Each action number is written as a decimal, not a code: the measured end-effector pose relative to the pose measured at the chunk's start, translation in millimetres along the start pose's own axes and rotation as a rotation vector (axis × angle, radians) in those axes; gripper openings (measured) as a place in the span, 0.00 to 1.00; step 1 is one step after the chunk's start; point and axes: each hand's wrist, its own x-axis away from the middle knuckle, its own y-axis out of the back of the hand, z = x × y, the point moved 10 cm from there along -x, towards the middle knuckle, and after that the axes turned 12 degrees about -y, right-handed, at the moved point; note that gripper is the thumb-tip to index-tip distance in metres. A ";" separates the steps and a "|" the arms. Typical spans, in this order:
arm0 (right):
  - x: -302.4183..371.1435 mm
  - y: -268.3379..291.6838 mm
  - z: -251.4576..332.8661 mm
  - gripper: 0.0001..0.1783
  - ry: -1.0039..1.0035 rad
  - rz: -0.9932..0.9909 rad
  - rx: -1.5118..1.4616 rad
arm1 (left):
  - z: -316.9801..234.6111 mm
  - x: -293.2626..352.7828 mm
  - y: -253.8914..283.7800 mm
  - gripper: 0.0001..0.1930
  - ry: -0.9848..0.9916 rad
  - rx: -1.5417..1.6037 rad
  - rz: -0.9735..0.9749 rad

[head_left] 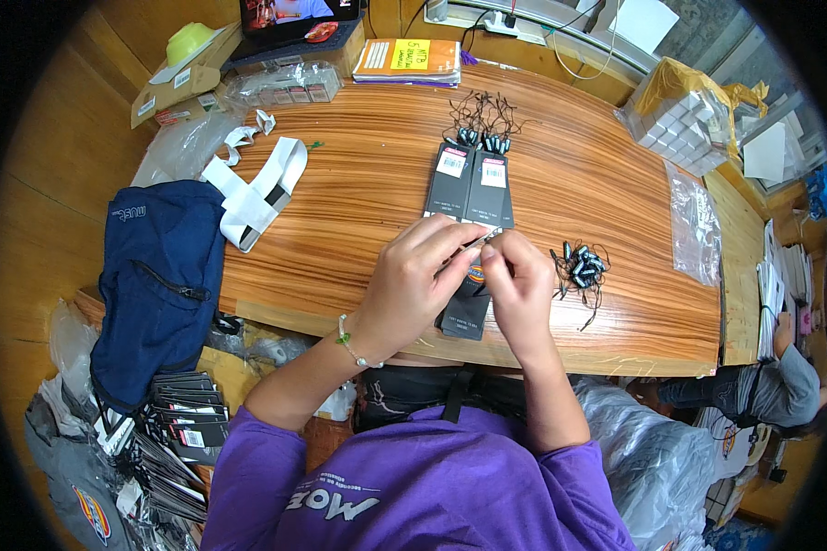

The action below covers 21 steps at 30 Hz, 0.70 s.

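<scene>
My left hand (412, 272) and my right hand (522, 283) meet over the table, fingertips almost touching. The left thumb and index finger pinch the upper end of a black hang tag (466, 314), whose lower end points toward me. Closed in a pinch beside it, the right fingers hide whatever they hold. Just beyond, two stacks of black hang tags (443, 190) with white barcode stickers lie side by side, with black strings (483, 115) fanned out from their far ends. A tangled heap of black tag strings (583, 266) with small pale-marked ends lies right of my right hand.
White elastic-like strips (251, 204) and a navy cloth bag (156, 285) lie left. Notebooks (409, 61), a plastic-wrapped pack (289, 84) and a screen (294, 11) stand behind. Boxes in plastic (680, 119) and a clear bag (695, 225) are right. Another person (781, 381) works at far right.
</scene>
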 end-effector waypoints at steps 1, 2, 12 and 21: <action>1.4 0.6 12.7 0.07 0.112 -0.033 0.121 | 1.1 0.2 0.2 0.10 0.008 0.006 0.001; 3.4 -0.3 24.3 0.06 0.223 -0.066 0.242 | 2.5 0.0 0.7 0.10 0.015 0.013 0.003; -2.4 -11.7 -27.0 0.09 -0.252 0.208 -0.345 | -7.4 -1.2 -0.7 0.11 -0.065 -0.049 -0.008; 5.5 1.3 36.6 0.06 0.315 -0.041 0.394 | 7.8 2.8 0.3 0.13 0.045 0.087 -0.035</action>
